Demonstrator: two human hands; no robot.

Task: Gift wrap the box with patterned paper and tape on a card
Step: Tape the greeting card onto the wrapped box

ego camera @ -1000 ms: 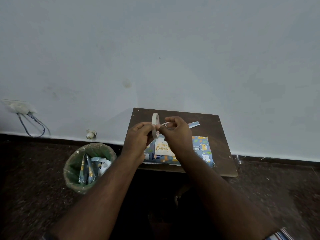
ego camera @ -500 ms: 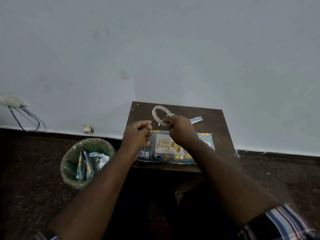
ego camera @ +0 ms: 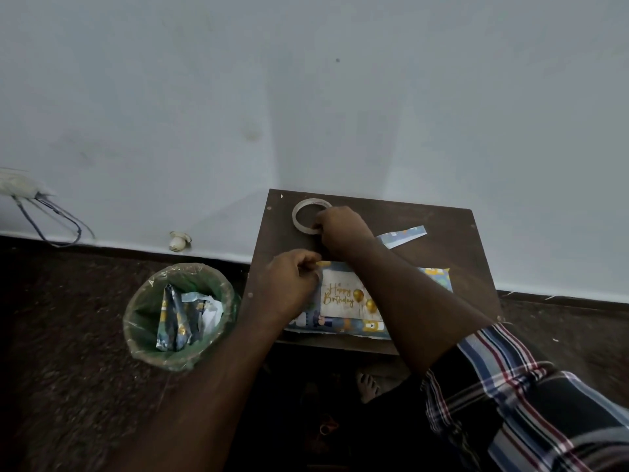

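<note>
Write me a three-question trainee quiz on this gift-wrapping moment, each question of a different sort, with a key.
1. True or false: the tape roll lies flat on the table, with the right hand at its rim.
2. Where is the card? A) in the bin B) on top of the wrapped box C) on the floor
3. Fill in: the left hand has its fingers curled at the card's ____ edge.

Key: 1 true; 2 B; 3 left. The bin holds paper scraps, not the card. Whether the left hand holds a piece of tape cannot be made out.
</note>
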